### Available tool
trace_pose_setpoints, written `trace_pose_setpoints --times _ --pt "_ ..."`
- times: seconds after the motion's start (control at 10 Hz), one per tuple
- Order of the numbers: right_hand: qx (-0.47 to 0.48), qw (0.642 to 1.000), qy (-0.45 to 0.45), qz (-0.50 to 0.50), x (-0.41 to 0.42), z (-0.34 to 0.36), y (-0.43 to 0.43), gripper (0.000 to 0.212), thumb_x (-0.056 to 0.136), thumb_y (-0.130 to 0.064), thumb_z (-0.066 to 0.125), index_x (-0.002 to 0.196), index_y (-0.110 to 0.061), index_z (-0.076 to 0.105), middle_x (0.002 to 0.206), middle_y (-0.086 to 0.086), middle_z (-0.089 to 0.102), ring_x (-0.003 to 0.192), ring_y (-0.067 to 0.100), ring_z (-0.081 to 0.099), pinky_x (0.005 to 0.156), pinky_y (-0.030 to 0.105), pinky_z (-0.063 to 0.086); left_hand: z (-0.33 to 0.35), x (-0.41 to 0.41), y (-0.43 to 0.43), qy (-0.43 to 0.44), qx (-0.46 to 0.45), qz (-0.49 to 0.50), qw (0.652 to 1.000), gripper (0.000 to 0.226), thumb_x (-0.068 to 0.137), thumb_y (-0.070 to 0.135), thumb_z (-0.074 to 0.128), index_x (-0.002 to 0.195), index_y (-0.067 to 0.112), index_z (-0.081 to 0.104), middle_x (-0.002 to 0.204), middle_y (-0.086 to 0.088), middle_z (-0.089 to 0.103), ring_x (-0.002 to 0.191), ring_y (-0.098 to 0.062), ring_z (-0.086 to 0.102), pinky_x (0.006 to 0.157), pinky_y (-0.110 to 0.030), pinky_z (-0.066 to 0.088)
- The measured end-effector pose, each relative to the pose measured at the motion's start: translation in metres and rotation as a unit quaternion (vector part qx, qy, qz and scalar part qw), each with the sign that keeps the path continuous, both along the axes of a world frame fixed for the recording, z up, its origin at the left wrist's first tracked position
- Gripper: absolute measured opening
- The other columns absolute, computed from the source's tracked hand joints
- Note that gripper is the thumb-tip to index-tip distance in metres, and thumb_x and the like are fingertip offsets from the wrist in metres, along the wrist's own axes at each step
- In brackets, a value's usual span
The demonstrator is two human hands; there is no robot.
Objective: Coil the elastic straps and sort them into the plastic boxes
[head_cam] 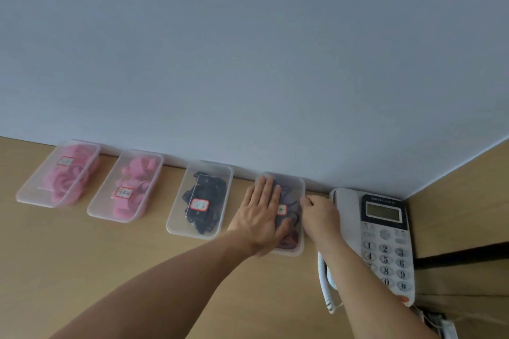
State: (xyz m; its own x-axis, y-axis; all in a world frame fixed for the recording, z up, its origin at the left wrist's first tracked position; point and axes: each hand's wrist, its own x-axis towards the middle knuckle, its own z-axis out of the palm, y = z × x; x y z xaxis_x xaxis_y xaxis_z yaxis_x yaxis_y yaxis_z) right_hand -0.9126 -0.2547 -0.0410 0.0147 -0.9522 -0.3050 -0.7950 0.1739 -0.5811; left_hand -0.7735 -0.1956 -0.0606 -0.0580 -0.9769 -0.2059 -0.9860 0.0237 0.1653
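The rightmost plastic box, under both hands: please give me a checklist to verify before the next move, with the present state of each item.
1. Lid lies on the rightmost box: ok.
2. Left hand lies flat on the lid, fingers straight: ok.
3. Right hand grips the box's right edge: cannot tell; its fingers are curled there.
4. Purple straps stay inside the box: ok where visible; the left hand hides part.
5. Lid is snapped shut all round: cannot tell.
6. Telephone is clear of the box: cannot tell; it stands close.
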Motion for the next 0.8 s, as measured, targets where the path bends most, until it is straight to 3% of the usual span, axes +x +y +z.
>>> trace_pose_setpoints --times 0.1,0.3,0.4,0.5,0.6,0.7,0.8 --pt "0.012 1.000 0.000 0.011 0.006 0.000 0.017 0.029 0.100 -0.024 0.046 0.104 -0.002 0.063 0.110 0.021 0.067 0.103 0.036 0.060 0.069 0.031 0.029 -0.001 0.002 -0.001 -0.002 0.003 0.000 1.000 0.074 0.100 0.053 0.011 0.157 0.008 -0.002 0.164 -0.013 -0.015 0.150 -0.026 -0.022 0.123 -0.041 -0.009" --pt "0.043 0.995 -0.085 0.008 0.002 0.000 0.032 0.006 0.096 -0.020 0.056 0.095 -0.015 0.059 0.099 0.009 0.068 0.082 0.023 0.054 0.068 0.031 0.037 0.000 0.009 -0.004 0.002 0.008 -0.010 1.000 0.062 0.104 0.039 0.014 0.157 0.011 0.000 0.165 -0.010 -0.012 0.151 -0.023 -0.019 0.123 -0.037 -0.008" --pt "0.055 0.995 -0.086 0.013 0.000 0.002 0.029 0.014 0.095 -0.022 0.057 0.101 -0.011 0.064 0.098 0.010 0.068 0.089 0.028 0.060 0.076 0.036 0.047 0.007 0.011 -0.006 -0.005 0.031 -0.022 0.999 0.062 0.104 0.040 0.014 0.158 0.012 0.000 0.165 -0.009 -0.012 0.151 -0.022 -0.017 0.124 -0.040 -0.001" --pt "0.052 0.997 -0.052 0.027 0.002 0.002 0.035 0.022 0.099 -0.029 0.049 0.107 -0.012 0.061 0.104 0.010 0.067 0.090 0.027 0.059 0.073 0.034 0.044 0.018 0.020 -0.007 -0.010 0.038 -0.031 0.999 0.062 0.104 0.040 0.019 0.158 0.014 0.004 0.166 -0.007 -0.008 0.153 -0.020 -0.011 0.123 -0.042 0.004" --pt "0.023 1.000 -0.002 0.020 0.008 0.009 0.045 0.025 0.102 -0.031 0.041 0.110 -0.011 0.054 0.112 0.014 0.064 0.090 0.028 0.056 0.069 0.032 0.036 0.032 0.034 0.005 -0.004 0.016 -0.049 0.999 0.064 0.104 0.045 0.017 0.158 0.016 0.002 0.166 -0.003 -0.008 0.152 -0.018 -0.014 0.123 -0.040 -0.004" --pt "-0.067 0.996 0.059 0.022 0.016 0.018 0.059 0.034 0.101 -0.029 0.040 0.125 -0.006 0.050 0.127 0.017 0.057 0.115 0.033 0.052 0.087 0.038 0.042 0.038 0.060 0.033 0.019 -0.018 -0.053 0.998 0.068 0.101 0.054 0.011 0.158 0.020 -0.002 0.166 0.002 -0.012 0.149 -0.015 -0.022 0.118 -0.036 -0.013" --pt "-0.129 0.988 0.087 0.023 0.033 0.026 0.092 0.046 0.102 -0.030 0.042 0.142 -0.007 0.044 0.144 0.016 0.047 0.130 0.034 0.042 0.107 0.044 0.037 0.039 0.096 0.075 0.034 -0.028 -0.045 0.998 0.066 0.101 0.041 0.031 0.158 0.022 0.005 0.166 0.003 -0.009 0.149 -0.015 -0.022 0.119 -0.037 -0.012"
